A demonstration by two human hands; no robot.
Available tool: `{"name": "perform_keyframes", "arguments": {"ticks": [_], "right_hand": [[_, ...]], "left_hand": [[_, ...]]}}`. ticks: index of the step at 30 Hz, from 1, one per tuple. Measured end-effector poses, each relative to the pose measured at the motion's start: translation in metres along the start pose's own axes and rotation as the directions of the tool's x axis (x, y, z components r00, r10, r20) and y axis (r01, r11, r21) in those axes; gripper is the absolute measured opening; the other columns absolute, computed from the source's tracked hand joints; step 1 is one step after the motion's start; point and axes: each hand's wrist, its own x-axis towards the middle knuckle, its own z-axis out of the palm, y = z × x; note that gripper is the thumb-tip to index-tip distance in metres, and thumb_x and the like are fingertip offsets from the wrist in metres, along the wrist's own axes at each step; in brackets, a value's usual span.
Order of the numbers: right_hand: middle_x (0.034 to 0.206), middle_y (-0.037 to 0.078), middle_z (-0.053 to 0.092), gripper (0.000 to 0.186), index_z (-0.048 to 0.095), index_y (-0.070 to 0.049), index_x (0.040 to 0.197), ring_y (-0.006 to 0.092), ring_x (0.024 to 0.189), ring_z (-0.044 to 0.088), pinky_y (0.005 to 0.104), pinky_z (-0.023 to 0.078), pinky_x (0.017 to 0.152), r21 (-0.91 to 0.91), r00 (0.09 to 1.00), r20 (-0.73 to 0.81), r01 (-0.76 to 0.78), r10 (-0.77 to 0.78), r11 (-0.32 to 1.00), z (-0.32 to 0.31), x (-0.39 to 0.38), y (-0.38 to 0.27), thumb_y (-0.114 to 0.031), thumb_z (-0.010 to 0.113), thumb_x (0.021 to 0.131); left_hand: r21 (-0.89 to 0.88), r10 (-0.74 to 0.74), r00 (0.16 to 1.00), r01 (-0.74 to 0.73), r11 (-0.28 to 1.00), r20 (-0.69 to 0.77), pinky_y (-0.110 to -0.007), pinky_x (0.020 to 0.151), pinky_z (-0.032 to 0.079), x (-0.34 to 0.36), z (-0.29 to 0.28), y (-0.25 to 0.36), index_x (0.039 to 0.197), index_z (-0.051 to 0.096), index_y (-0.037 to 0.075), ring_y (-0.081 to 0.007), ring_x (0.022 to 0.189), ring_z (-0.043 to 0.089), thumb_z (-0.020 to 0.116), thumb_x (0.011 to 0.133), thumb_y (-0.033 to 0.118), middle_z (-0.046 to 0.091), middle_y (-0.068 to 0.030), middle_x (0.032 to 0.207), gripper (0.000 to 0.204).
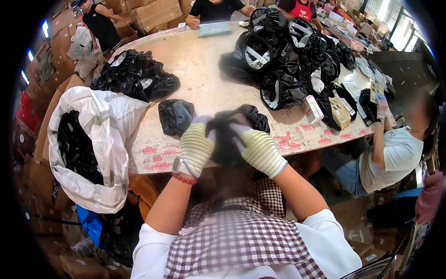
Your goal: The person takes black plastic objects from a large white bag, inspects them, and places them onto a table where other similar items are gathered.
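Both my hands wear gloves striped in pale green and white. Between them, at the table's near edge, hangs a piece of glossy black fabric (pixel 231 139), blurred in its middle. My left hand (pixel 197 143) is closed on its left side, and my right hand (pixel 259 148) grips the right side. The fingertips are partly lost against the black material. Just beyond my left hand lies another crumpled glossy black piece (pixel 175 116). A larger heap of similar black fabric (pixel 134 76) sits farther left.
A white sack (pixel 111 125) holding black material stands at the table's left edge. At the right is a big pile of black fabric items (pixel 283 60) with small boxes (pixel 312 109) beside it. A co-worker (pixel 395 153) in a white top works at the right side; other people stand beyond the table (pixel 200 69).
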Motion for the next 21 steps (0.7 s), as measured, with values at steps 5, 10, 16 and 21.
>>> {"name": "perform_keyframes", "arguments": {"ticks": [5,10,16,21], "right_hand": [[0.110,0.016,0.064,0.044,0.060,-0.005,0.115,0.0347,0.103,0.061,0.0426,0.050,0.087,-0.393,0.902,-0.261,0.226,-0.344,0.891,-0.021,0.027,0.005,-0.023,0.075,0.078],[0.111,0.020,0.065,0.038,0.063,-0.003,0.113,0.0365,0.104,0.063,0.0423,0.052,0.092,-0.272,0.991,0.063,-0.099,0.121,0.957,0.050,0.036,0.066,-0.025,0.070,0.083],[0.081,0.017,0.071,0.047,0.069,0.003,0.104,0.0259,0.068,0.066,0.0351,0.053,0.068,0.225,0.918,0.307,-0.326,0.250,0.918,-0.034,0.060,0.001,-0.038,0.077,0.081],[0.082,0.011,0.072,0.029,0.070,0.000,0.094,0.0223,0.070,0.067,0.0347,0.055,0.070,0.120,0.996,-0.078,0.048,-0.039,0.992,-0.094,0.123,0.033,-0.023,0.079,0.078]], "left_hand": [[0.020,0.002,0.998,-0.003,1.000,0.064,-0.041,0.082,0.053,-0.004,0.012,0.002,0.110,0.062,0.004,-0.0372,0.093,0.065,0.079,0.078,0.019,0.065,-0.0196,0.100,0.039],[0.448,-0.049,0.979,-0.046,0.893,0.197,-0.048,0.074,0.053,0.000,0.034,-0.010,0.107,0.058,0.007,-0.0384,0.087,0.065,0.061,0.081,0.008,0.064,-0.0165,0.097,0.026],[-0.030,-0.201,0.976,0.204,0.978,0.079,-0.033,0.065,0.049,0.004,0.016,-0.051,0.094,0.057,0.006,-0.0178,0.066,0.054,0.075,0.072,-0.003,0.059,-0.0073,0.074,0.030],[-0.679,-0.250,0.968,0.199,0.706,0.025,-0.036,0.091,0.048,0.005,-0.030,-0.023,0.138,0.045,0.005,-0.0224,0.107,0.054,0.073,0.083,0.005,0.049,-0.0116,0.125,0.062]]}}
